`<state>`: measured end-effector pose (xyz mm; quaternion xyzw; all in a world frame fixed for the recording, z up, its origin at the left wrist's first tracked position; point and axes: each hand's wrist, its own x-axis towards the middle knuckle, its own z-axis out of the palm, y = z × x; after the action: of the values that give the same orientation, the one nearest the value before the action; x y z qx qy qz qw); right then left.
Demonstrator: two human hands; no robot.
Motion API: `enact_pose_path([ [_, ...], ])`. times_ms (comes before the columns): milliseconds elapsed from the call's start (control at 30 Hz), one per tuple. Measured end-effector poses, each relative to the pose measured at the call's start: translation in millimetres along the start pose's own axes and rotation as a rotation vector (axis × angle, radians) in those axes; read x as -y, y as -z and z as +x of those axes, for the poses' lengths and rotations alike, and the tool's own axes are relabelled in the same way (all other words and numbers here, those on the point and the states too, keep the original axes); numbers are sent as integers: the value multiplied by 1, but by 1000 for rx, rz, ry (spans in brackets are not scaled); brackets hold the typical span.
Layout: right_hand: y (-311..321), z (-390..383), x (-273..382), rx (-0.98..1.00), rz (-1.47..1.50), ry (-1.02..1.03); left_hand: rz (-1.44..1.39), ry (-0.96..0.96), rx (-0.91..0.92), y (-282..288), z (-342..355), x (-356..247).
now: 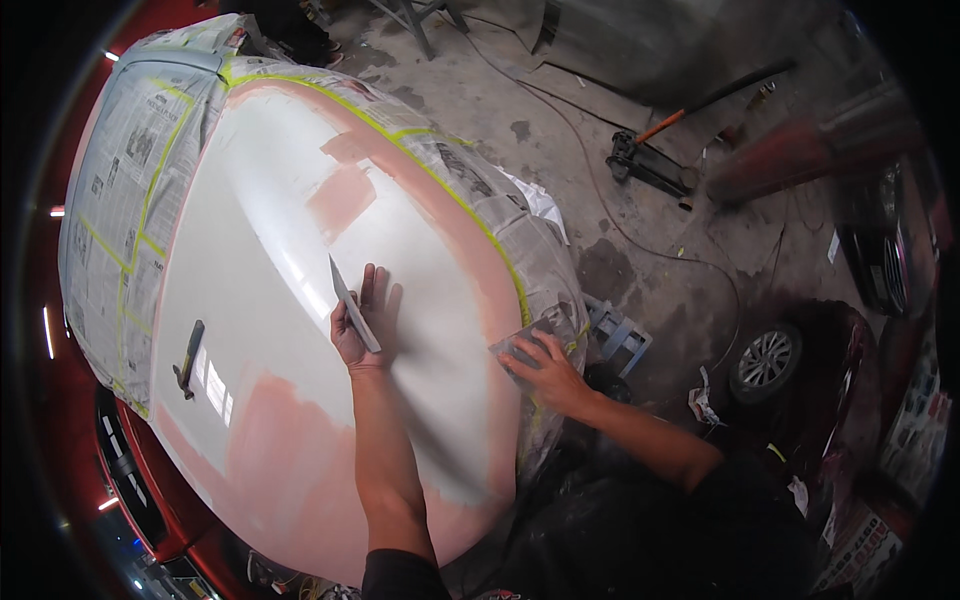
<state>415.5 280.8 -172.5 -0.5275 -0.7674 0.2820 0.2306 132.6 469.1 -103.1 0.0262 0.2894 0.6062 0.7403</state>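
A car hood (270, 330) in white lies below me, with pink filler patches along its edge and across its near end. My left hand (352, 338) is over the hood's middle, gripping a thin flat plate (350, 300) seen nearly edge-on; two of its fingers stretch past the plate. At the hood's right edge, my right hand (548, 372) has its fingers on a dark grey rectangular sheet (522, 340). That sheet rests against the pink band; whether it is a spreader or sandpaper I cannot tell. Left of my hands, a hammer-like tool (190, 358) lies on the hood.
Newspaper masking (135, 150) with yellow-green tape borders the hood. A floor jack (650, 165) with an orange-sleeved handle stands on the concrete, where a hose (620, 232) trails. A blue-grey step stool (617, 338), a dark red car's wheel (766, 362) and a red car (180, 510) are nearby.
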Motion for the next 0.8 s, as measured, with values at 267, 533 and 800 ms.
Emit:
enact_pose_path([
  [267,65,75,-46,-164,216,5,60,-3,-17,-3,-7,0],
  [533,6,18,-90,-51,-29,126,70,-8,-33,-8,1,4],
  [800,75,91,-82,-285,147,-55,94,-12,-48,-4,-5,-1],
])
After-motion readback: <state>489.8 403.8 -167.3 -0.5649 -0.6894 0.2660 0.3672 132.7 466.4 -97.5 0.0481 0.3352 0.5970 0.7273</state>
